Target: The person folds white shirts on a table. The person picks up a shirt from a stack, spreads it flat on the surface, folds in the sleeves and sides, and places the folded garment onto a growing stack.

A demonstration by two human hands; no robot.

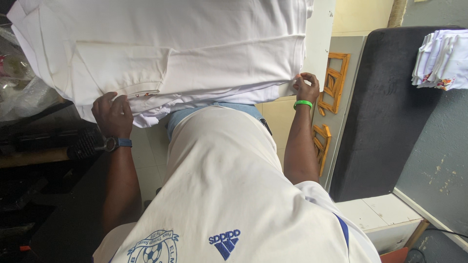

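A white polo shirt (185, 53) is spread across the upper half of the frame, lying on top of further white garments whose edges show beneath it. The left hand (113, 114), at the left of centre and wearing a dark wristwatch (117, 143), is laid on the shirt's lower edge beside the folded sleeve; its fingers are curled down onto the cloth, pressing rather than pinching as far as can be seen. The right hand (306, 87), at the right of centre with a green wristband (302, 103), has its fingers closed in a pinch on the shirt's side edge.

For the smoothing or folding in hand to be done well, the cloth would best be held taut between the two hands, so that the side seam is drawn straight before any crease is set (the sleeve already lies flat against the body of the shirt). The pinch at the right is judged light; a fuller hold would keep the edge from slipping. Only the top shirt should be moved, since the layers beneath could easily be dragged along.

A second stack of folded white garments (441, 58) rests on a dark padded surface (385, 112) at the upper right, well apart.
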